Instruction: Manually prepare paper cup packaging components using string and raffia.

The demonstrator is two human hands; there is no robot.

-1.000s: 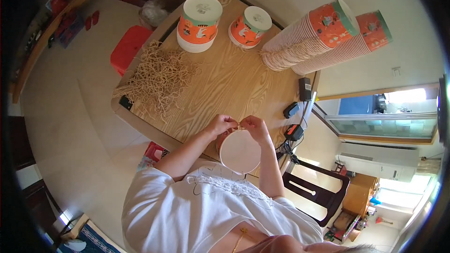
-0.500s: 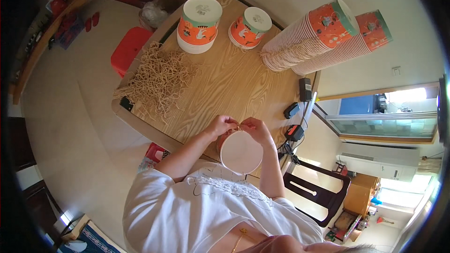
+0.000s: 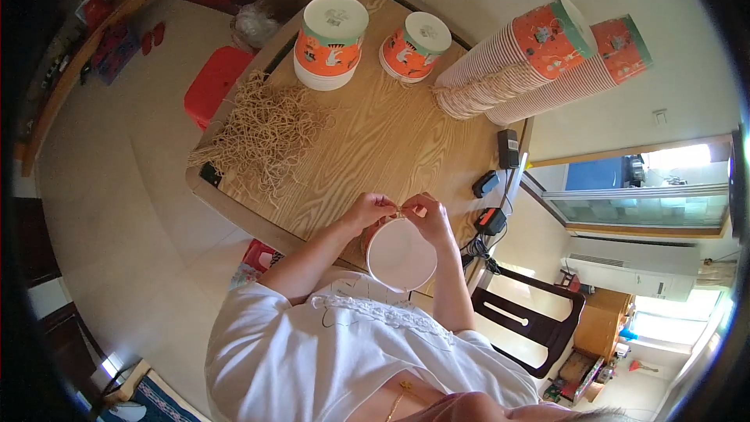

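A paper bucket (image 3: 402, 256) lies tilted at the table's near edge, close to my body. Its pale open mouth faces me and some orange-red shows on its far side. At its upper rim my left hand (image 3: 373, 209) and my right hand (image 3: 426, 217) meet, fingertips pinched on a short piece of tan twine (image 3: 398, 212). Both hands are closed, thumbs against fingers, and the twine is mostly hidden. Farther left on the table spreads a tangled heap of loose tan twine strands (image 3: 262, 137).
Upside-down orange-and-green buckets (image 3: 332, 51) and a smaller one (image 3: 412, 53) stand at the back. Two tall nested bucket stacks (image 3: 500, 59) lean at the far right. Black adapters (image 3: 508, 148) with cables line the right edge. A red stool (image 3: 215, 86) and dark chair (image 3: 531, 316) flank the table.
My right hand's fingers have shifted slightly at the twine. My left hand and the bucket stay almost where they were.
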